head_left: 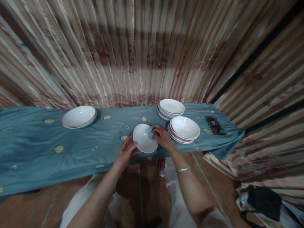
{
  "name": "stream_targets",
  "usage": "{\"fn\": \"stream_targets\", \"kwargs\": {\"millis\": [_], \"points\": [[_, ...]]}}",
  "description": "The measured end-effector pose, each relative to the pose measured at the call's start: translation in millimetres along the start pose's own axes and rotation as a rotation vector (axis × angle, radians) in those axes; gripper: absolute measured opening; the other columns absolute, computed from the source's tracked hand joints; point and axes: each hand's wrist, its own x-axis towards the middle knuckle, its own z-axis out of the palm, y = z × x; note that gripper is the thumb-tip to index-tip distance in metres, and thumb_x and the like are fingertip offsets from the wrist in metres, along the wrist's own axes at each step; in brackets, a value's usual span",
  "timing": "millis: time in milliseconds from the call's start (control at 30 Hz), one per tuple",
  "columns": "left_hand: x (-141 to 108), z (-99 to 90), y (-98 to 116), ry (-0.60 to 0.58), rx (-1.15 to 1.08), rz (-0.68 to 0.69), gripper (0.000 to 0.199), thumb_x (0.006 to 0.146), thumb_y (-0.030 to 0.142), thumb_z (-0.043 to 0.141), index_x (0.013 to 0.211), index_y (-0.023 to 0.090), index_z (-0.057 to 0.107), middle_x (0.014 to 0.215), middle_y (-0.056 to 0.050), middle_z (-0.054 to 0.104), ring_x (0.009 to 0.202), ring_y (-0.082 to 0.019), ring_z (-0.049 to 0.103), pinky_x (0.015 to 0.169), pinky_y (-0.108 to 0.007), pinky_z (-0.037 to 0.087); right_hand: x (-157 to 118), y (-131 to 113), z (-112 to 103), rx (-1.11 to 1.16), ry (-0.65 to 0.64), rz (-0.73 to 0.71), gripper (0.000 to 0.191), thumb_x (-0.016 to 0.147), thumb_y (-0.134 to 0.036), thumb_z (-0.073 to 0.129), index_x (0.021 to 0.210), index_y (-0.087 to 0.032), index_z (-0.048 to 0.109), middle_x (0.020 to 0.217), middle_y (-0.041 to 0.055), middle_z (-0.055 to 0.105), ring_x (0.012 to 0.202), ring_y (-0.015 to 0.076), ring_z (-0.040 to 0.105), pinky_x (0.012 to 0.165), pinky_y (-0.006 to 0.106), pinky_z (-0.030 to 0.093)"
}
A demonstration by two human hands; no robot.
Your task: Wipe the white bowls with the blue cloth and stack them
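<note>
A white plate (143,141), shallow and bowl-like, is held tilted over the front edge of the cloth-covered table. My left hand (126,151) grips its left rim, thumb on the inner face and fingers beneath. My right hand (162,136) is closed on a crumpled pale blue-white cloth (150,131), which lies against the plate's inner face near the right rim. Whether the cloth is fabric or paper cannot be made out. Just right of my right hand stands a stack of white plates with red rims (185,128).
Behind that stack is another pile of dark-rimmed white plates (171,107). Farther left sit red-rimmed plates (79,117). A pixelated dark object (215,125) lies at the right on the blue-green tablecloth (78,155). Pleated curtains (147,57) hang behind; a black bag (264,202) is lower right.
</note>
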Motion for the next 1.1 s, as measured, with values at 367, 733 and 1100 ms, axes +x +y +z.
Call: {"fn": "stream_targets", "kwargs": {"millis": [367,733,1100], "points": [[-4,-1.4,0,-0.037,0.028,0.002,0.061,0.054,0.032,0.084,0.109,0.019,0.06,0.091,-0.005,0.071,0.085,-0.023,0.067,0.064,-0.035,0.059,11,-4,6,0.158,0.042,0.047,0.026,0.076,-0.013,0.05,0.095,-0.019,0.067,0.11,0.0042,0.07,0.105,0.0187,0.063,0.098,0.032,0.044],[-3,-1.8,-2,0.067,-0.124,0.012,0.05,0.056,0.024,0.081,0.1,0.018,0.057,0.087,-0.002,0.069,0.082,-0.019,0.067,0.068,-0.039,0.061,-5,-8,1,0.021,-0.022,0.139,0.029,0.081,-0.017,0.048,0.103,-0.02,0.068,0.097,0.0034,0.072,0.089,0.0202,0.066,0.084,0.032,0.048],[-4,6.5,17,0.097,-0.227,0.118,0.041,0.059,0.024,0.077,0.092,0.022,0.053,0.093,0.002,0.067,0.089,-0.019,0.066,0.087,-0.05,0.055,-10,-44,-12,0.096,0.191,0.125,0.039,0.085,-0.027,0.049,0.121,-0.016,0.059,0.095,0.0068,0.071,0.08,0.0195,0.064,0.079,0.031,0.05]]}}
